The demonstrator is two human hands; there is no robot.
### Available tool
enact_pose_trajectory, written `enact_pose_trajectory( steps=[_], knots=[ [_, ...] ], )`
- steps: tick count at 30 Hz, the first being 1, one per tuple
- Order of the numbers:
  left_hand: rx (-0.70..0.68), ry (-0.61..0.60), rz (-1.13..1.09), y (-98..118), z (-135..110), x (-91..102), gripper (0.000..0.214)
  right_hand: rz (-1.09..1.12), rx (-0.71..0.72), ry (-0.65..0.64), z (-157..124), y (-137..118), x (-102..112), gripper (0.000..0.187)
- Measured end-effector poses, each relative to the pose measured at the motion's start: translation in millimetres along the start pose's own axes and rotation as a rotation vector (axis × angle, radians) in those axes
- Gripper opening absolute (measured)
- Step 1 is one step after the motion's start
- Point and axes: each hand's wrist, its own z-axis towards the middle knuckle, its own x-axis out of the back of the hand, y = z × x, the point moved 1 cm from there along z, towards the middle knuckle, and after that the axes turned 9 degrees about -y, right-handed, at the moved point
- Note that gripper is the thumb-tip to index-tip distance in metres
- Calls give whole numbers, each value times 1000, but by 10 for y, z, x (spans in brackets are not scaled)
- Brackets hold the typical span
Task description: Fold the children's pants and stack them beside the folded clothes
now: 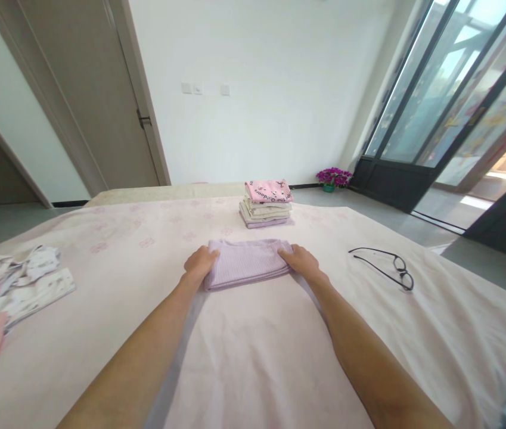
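A folded lilac garment [247, 262] lies on the pale pink bed sheet [244, 357] in front of me. My left hand [199, 262] grips its left edge with curled fingers. My right hand [301, 260] grips its right edge the same way. Both forearms reach forward across the bed. Beyond the garment stands a neat stack of folded clothes [266, 205] with a pink printed piece on top.
Unfolded light clothes [15, 286] lie in a heap at the bed's left edge. Black-rimmed glasses [384, 268] rest on the sheet to the right. A door [96, 101] is at the back left, glass sliding doors [449, 113] at right, a pot of purple flowers [333, 177] on the floor.
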Motion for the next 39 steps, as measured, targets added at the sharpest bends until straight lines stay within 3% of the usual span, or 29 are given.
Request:
enact_pose_trajectory(
  steps=[4, 8, 13, 18, 21, 24, 28, 33, 36, 39],
  knots=[
    [-23, 38, -18, -24, -30, -46, 45, 27, 7, 5, 12, 14, 12, 56],
    [-115, 64, -76, -197, -116, 92, 44, 56, 47, 70, -66, -112, -45, 47],
    [-82, 101, -68, -698, -205, 458, 45, 258, 232, 3, -233, -504, -238, 33],
    [55, 75, 61, -1116, -325, 655, 41, 195, 280, -54, -338, -814, -363, 32],
    [27, 183, 258, -1107, -451, 651, 45, 150, 256, -67, -368, -805, -295, 38],
    [-220, 291, 352, -946, -579, 581, 40, 95, 273, 57, -445, -768, -146, 38],
    [-487, 286, 327, -720, -671, 405, 41, -29, 511, 247, -623, -982, -49, 37],
    [-465, 179, 398, -691, -631, 211, 56, -256, 854, 210, -669, -1350, -343, 51],
    [-414, 128, 420, -807, -576, 184, 63, -352, 866, 121, -584, -1306, -551, 56],
    [-380, 82, 424, -938, -535, 209, 68, -371, 833, 77, -523, -1152, -613, 59]
  ],
)
